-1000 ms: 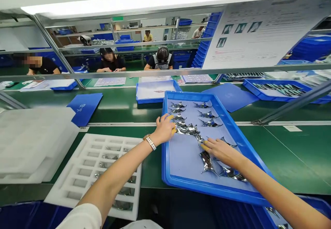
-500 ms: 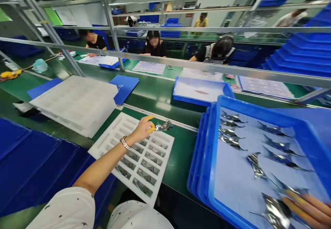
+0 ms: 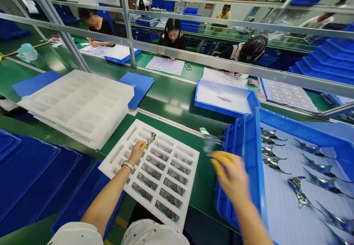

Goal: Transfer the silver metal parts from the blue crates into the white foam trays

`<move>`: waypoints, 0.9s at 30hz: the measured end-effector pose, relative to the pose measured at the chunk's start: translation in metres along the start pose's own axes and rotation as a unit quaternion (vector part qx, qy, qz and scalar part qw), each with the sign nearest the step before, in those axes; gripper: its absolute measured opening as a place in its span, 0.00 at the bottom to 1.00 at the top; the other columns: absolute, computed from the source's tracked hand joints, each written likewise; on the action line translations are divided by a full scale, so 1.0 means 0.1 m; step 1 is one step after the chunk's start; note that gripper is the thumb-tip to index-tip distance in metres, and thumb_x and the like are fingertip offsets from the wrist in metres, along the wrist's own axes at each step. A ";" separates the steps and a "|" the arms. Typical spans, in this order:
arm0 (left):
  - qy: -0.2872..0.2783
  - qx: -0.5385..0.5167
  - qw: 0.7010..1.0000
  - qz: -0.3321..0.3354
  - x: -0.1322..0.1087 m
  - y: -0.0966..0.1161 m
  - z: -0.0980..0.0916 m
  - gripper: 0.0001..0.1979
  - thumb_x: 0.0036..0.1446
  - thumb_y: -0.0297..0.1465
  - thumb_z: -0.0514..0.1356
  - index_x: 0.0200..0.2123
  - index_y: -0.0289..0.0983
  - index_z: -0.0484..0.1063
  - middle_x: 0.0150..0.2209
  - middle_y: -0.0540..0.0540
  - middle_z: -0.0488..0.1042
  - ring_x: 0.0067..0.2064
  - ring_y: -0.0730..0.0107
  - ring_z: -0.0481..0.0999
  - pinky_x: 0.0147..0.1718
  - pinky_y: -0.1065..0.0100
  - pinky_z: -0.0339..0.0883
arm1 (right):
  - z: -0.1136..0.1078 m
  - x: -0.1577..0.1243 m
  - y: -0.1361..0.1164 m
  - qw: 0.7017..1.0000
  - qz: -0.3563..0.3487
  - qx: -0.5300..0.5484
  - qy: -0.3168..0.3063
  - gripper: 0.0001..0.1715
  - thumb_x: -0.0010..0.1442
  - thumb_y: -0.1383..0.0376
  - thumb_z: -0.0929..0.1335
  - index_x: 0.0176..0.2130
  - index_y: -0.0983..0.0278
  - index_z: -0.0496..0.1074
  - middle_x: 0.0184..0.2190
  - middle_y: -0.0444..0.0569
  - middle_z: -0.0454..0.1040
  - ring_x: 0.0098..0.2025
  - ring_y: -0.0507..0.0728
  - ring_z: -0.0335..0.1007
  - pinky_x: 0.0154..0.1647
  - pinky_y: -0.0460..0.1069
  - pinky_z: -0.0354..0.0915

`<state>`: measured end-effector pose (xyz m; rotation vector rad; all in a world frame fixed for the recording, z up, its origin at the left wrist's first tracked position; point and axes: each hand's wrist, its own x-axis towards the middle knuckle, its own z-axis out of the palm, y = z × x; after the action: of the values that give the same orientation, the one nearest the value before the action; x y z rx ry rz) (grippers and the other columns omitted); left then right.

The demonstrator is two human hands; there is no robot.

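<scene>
Blue tray (image 3: 251, 149) of shiny parts runs off the right edge; nearby, the right hand (image 3: 229, 169), fingers together, grips a motion-blurred part (image 3: 209, 142). Left thumb and fingers of the left hand (image 3: 136, 153) pinch a shiny curved part (image 3: 151, 138) over the white foam tray (image 3: 189, 186). Green bench (image 3: 203, 180) beneath; co-workers (image 3: 178, 43) sit beyond a metal rail (image 3: 190, 55).

Green bench surface (image 3: 171, 103), crossed by a pale strip (image 3: 171, 123). Near side: slotted white tray (image 3: 190, 180), overhanging the front edge; stacked white trays (image 3: 80, 97) to its left; stacked blue trays (image 3: 250, 149) to its right. Beyond the strip: blue panel (image 3: 139, 86), shallow blue tray (image 3: 218, 109), patterned sheet (image 3: 166, 65), phone (image 3: 188, 66)
</scene>
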<state>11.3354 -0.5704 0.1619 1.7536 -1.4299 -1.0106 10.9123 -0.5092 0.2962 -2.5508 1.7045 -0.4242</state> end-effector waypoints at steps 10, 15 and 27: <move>-0.023 -0.011 0.996 0.084 0.06 -0.33 0.07 0.09 0.62 0.32 0.54 0.40 0.40 0.74 0.46 0.42 0.78 0.51 0.58 0.75 0.56 0.52 0.69 | 1.20 0.45 0.39 0.969 0.015 -0.025 -0.244 0.16 0.67 0.67 0.62 0.44 0.57 0.79 0.54 0.54 0.72 0.56 0.62 0.62 0.47 0.54 0.65; -0.027 0.008 0.996 0.084 0.09 -0.32 0.08 0.09 0.62 0.30 0.53 0.41 0.40 0.73 0.45 0.43 0.78 0.50 0.59 0.75 0.55 0.53 0.69 | 1.18 0.62 0.47 0.951 -0.050 -0.076 -0.297 0.20 0.63 0.72 0.62 0.42 0.57 0.80 0.58 0.54 0.70 0.61 0.66 0.57 0.47 0.57 0.64; -0.044 0.025 0.996 0.076 0.04 -0.31 0.07 0.09 0.64 0.30 0.52 0.34 0.39 0.71 0.42 0.43 0.75 0.46 0.60 0.74 0.51 0.53 0.72 | 1.31 0.79 0.41 0.913 -0.194 -0.163 -0.319 0.19 0.59 0.77 0.62 0.36 0.63 0.81 0.60 0.59 0.68 0.67 0.70 0.54 0.57 0.67 0.63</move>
<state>11.3447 -0.5688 0.1312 1.6254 -1.6306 -0.9885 10.9366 -0.6124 0.1789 -2.7849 1.1002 0.6849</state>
